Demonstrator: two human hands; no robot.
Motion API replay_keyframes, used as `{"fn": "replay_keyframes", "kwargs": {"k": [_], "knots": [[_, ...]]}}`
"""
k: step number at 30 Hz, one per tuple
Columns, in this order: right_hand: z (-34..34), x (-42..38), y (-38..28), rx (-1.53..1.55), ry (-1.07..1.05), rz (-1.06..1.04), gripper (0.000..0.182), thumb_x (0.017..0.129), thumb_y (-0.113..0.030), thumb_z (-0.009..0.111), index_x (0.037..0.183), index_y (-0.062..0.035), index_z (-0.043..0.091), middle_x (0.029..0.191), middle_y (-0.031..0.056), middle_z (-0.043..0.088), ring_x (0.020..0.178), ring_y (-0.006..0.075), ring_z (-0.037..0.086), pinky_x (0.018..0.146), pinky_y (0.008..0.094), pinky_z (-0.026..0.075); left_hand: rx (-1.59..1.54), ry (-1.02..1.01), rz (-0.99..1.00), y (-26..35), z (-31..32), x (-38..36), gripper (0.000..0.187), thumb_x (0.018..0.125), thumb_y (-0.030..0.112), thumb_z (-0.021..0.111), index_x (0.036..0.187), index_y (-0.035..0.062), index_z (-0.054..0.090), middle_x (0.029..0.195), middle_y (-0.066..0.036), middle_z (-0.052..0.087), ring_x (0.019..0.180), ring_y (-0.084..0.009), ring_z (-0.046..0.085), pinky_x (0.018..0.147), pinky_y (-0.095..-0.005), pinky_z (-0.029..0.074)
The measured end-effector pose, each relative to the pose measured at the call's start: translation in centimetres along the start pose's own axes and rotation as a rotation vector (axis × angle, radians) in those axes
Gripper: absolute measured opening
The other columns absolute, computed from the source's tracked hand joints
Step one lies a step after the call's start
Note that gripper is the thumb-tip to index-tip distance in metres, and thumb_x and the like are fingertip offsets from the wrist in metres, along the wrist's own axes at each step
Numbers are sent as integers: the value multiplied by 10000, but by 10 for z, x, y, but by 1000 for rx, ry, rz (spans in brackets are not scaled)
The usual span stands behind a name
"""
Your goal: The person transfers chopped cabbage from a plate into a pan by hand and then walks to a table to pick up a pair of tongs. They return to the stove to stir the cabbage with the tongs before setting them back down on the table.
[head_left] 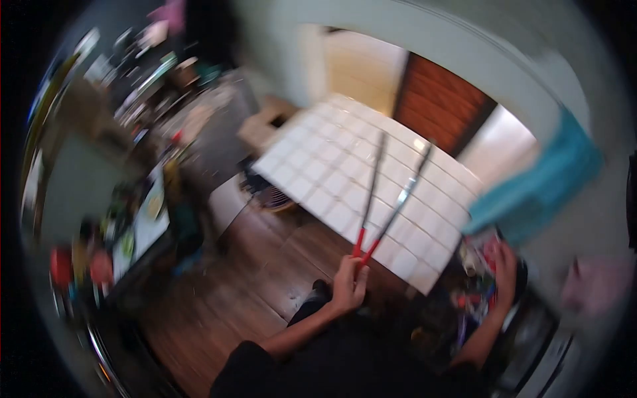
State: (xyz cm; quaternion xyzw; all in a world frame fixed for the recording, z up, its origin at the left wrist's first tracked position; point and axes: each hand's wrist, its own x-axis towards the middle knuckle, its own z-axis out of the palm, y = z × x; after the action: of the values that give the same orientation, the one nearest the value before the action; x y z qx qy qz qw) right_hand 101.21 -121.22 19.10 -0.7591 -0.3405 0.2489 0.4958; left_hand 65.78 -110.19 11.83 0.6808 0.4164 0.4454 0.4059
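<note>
Left hand (349,286) holding red-handled tool (403,197), tips blurred

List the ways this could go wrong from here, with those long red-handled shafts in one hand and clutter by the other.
The left hand grips the long, thin, red-handled metal shafts near one end, so the far tips might swing and scrape the white, square-tiled surface.

The right hand is amid jumbled, multicoloured small items; it could knock some loose.

The draped teal fabric cloth appears close to that hand and might snag.
</note>
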Motion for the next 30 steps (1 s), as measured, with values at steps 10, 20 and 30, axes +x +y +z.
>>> {"fn": "replay_keyframes", "kwargs": {"k": [10, 20, 30], "knots": [[367, -128, -90, 741, -1005, -19, 625, 1007, -479, 316, 1431, -21, 288, 1246, 198, 546, 1121, 263, 562, 928, 387, 459, -34, 405, -105, -14, -115, -19, 183, 954, 125, 525, 1081, -6, 521, 884, -131, 536, 792, -209, 546, 703, -330, 444], [577, -267, -125, 678, -1351, 359, 307, 990, -235, 510, 1210, -23, 482, 992, 116, 619, 958, 208, 612, 872, 343, 493, -36, 532, -310, -90, -330, -136, 367, 956, 225, 516, 1255, 17, 470, 1256, -213, 549, 1112, -336, 571, 913, -382, 451], [728, -348, -160, 348, -1520, 246, 239, 984, -256, 521, 1058, -29, 522, 758, 55, 575, 630, 156, 592, 604, 291, 506, -212, 918, -592, -127, -449, -244, 257, 923, 202, 593, 1129, 49, 610, 863, -46, 635, 806, -124, 584, 731, -270, 474]]}}
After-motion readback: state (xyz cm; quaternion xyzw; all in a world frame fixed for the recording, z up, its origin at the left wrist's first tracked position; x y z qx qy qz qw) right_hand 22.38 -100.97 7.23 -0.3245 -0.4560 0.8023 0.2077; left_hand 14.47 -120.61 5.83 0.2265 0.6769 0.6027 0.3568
